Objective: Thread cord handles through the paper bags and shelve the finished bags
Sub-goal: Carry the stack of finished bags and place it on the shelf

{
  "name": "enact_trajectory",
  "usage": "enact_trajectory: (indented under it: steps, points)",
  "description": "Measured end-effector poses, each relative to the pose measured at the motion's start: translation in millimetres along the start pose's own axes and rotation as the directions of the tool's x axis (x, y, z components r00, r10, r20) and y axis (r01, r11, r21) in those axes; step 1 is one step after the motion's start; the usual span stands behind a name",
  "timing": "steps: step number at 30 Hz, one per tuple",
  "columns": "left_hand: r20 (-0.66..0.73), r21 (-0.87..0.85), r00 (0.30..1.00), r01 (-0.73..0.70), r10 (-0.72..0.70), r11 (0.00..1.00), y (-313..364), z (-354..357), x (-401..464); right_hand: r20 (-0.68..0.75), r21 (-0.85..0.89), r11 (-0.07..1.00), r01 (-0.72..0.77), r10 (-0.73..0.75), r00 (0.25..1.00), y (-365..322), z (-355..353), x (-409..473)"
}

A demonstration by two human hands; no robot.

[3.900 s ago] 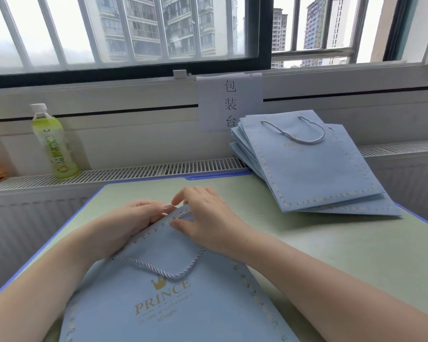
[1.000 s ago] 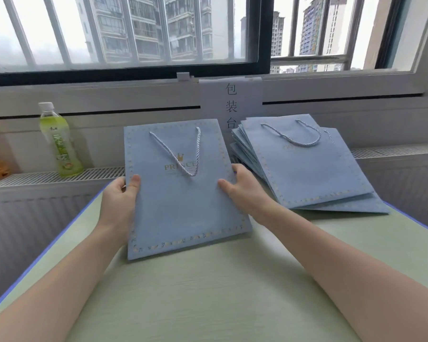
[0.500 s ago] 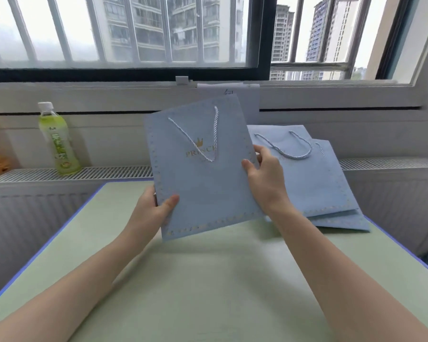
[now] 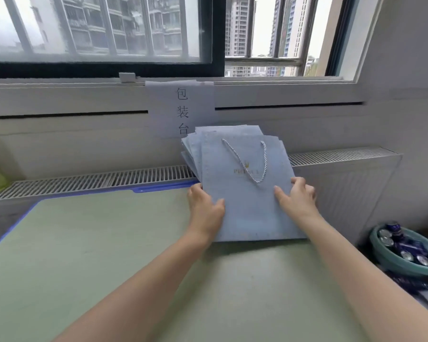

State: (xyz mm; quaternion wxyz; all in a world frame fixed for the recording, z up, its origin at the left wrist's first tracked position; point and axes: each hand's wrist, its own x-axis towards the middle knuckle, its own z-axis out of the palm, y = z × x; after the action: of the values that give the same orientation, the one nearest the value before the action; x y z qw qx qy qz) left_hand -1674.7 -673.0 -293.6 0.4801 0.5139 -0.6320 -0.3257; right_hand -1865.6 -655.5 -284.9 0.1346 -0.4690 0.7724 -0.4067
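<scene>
The left hand (image 4: 206, 209) is holding the left edge of the top paper bag (image 4: 250, 206), with the thumb lying on its face and the other fingers hidden under it. The right hand (image 4: 297, 198) is gripping the right edge in the same way, thumb on top and fingers curling around the side. This light blue bag, with its twisted cord handle (image 4: 247, 160) lying across the front, is resting on the stack of bags (image 4: 193, 149) at the far right corner of the pale green table (image 4: 97, 243). The table is standing against a white radiator grille (image 4: 97, 180) under a wide window (image 4: 97, 28), where tall apartment blocks are showing outside. A paper sign (image 4: 181, 107) with three characters is hanging on the sill, its lower corner covered by the stack. At the right, a teal basin (image 4: 393, 261) with cans is sitting below the table edge, partly cut off. The gold logo on the bag is too blurred to read, and a green shape at the left border cannot be identified.
</scene>
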Motion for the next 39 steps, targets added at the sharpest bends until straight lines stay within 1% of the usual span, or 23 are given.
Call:
enact_trajectory:
  steps: [2,4,7,9,11,13,15,18,21,24,26,27,29,30,32,36,38,39]
  points:
    - [-0.024,-0.031,1.000,-0.001,0.000,1.000,1.1,7.5,5.2,0.063,0.072,0.997,-0.007,0.002,0.998,-0.7,0.5,13.3]
    - [-0.041,-0.059,0.999,0.000,-0.002,0.998,1.4,15.2,13.1,0.073,0.110,0.994,-0.022,0.014,0.997,-3.1,-1.4,27.6]
    - [-0.079,-0.074,0.995,0.059,-0.065,0.995,1.0,20.4,32.4,0.107,0.160,0.984,-0.078,0.061,0.992,-5.7,-3.2,45.7]
    - [-0.073,-0.089,0.989,0.126,-0.132,0.988,-4.1,19.9,55.7,0.143,0.136,0.984,-0.115,0.096,0.985,-8.2,0.0,59.1]
    - [-0.062,-0.130,0.983,0.162,-0.171,0.978,-10.2,15.8,73.6,0.164,0.046,0.986,-0.162,0.153,0.975,-14.0,5.7,66.4]
    - [-0.057,-0.171,0.978,0.187,-0.199,0.967,-11.9,13.3,81.2,0.112,-0.029,0.982,-0.186,0.188,0.976,-22.6,9.5,69.1]
    - [-0.040,-0.212,0.977,0.197,-0.210,0.957,-8.9,11.3,81.7,0.070,-0.019,0.981,-0.191,0.192,0.979,-30.2,11.4,71.4]
    - [-0.020,-0.200,0.976,0.209,-0.218,0.957,-2.3,8.1,87.2,0.079,0.013,0.981,-0.193,0.191,0.978,-45.1,13.9,79.6]
    - [-0.006,-0.138,0.963,0.266,-0.270,0.954,1.6,8.0,110.1,0.111,0.029,0.976,-0.214,0.210,0.971,-61.1,20.6,96.6]
    - [0.004,-0.132,0.935,0.351,-0.354,0.927,5.3,9.0,132.1,0.168,0.021,0.975,-0.221,0.214,0.962,-70.9,24.8,117.3]
    - [0.038,-0.163,0.881,0.470,-0.471,0.867,3.0,9.9,144.8,0.286,0.065,0.961,-0.268,0.239,0.928,-69.8,23.6,134.0]
    - [0.062,-0.196,0.848,0.528,-0.527,0.826,0.1,9.5,150.3,0.363,0.089,0.946,-0.310,0.260,0.895,-66.6,21.8,142.5]
    - [0.140,-0.302,0.748,0.657,-0.649,0.691,-4.6,7.2,159.1,0.514,0.077,0.919,-0.388,0.297,0.805,-61.8,17.9,158.5]
    - [0.190,-0.354,0.697,0.706,-0.692,0.613,-6.3,5.0,161.6,0.567,0.040,0.920,-0.389,0.300,0.768,-56.1,18.4,165.6]
    - [0.306,-0.421,0.632,0.761,-0.712,0.494,-7.6,2.0,162.1,0.636,0.011,0.934,-0.357,0.269,0.724,-51.5,16.1,172.0]
    - [0.412,-0.461,0.607,0.782,-0.680,0.419,-6.5,-1.5,165.8,0.718,-0.011,0.923,-0.385,0.276,0.639,-59.3,9.8,180.4]
    - [0.472,-0.477,0.591,0.795,-0.654,0.375,-3.2,-5.6,170.1,0.717,-0.040,0.911,-0.411,0.313,0.623,-66.6,13.5,182.8]
    - [0.495,-0.478,0.581,0.803,-0.646,0.356,-1.5,-7.5,171.8,0.705,-0.065,0.913,-0.403,0.328,0.629,-65.4,17.3,185.5]
